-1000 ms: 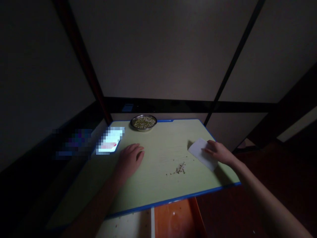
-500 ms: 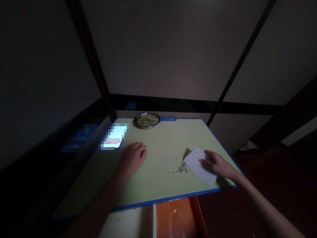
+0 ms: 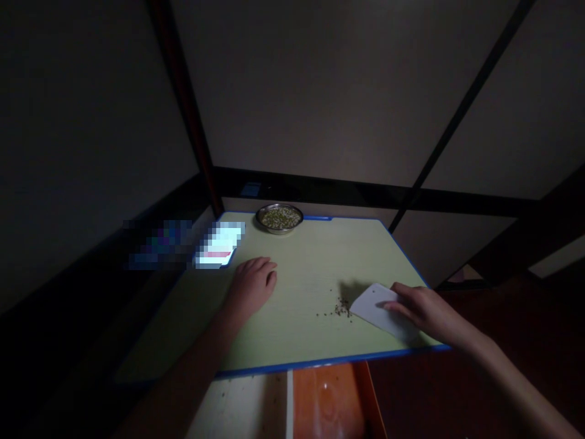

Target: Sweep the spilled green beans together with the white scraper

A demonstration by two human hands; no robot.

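Observation:
My right hand (image 3: 427, 312) grips a flat white scraper card (image 3: 375, 303) low on the pale green board (image 3: 301, 268). The card's left edge lies against a small heap of scattered green beans (image 3: 340, 308). My left hand (image 3: 252, 285) rests palm down on the board's left part, fingers loosely stretched, holding nothing. A metal bowl of beans (image 3: 279, 217) stands at the board's far edge.
A lit phone screen (image 3: 219, 244) lies at the board's far left corner. Below the board's blue front edge are an orange tray (image 3: 331, 402) and a white surface (image 3: 247, 405) with a few stray beans. Dark walls and posts surround the board.
My right hand has carried the white card from the board's right side down and left until it reaches the bean heap, tilting it flatter. My left hand has stayed in place.

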